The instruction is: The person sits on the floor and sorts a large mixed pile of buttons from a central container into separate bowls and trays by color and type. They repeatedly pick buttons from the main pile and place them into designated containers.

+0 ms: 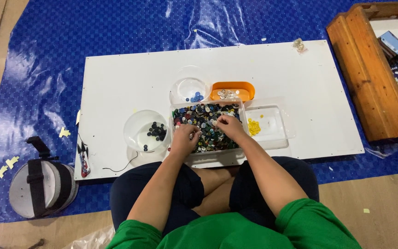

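Buttons [206, 121] filled the tray [207, 156] under both hands; left hand [184, 137] at 8 o'clock, right hand [229, 125] at 3, fingers curled down, grips too small to tell.

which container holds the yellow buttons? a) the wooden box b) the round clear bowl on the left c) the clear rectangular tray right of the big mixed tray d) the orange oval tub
c: the yellow buttons lie in the clear rectangular tray, just right of the mixed button tray.
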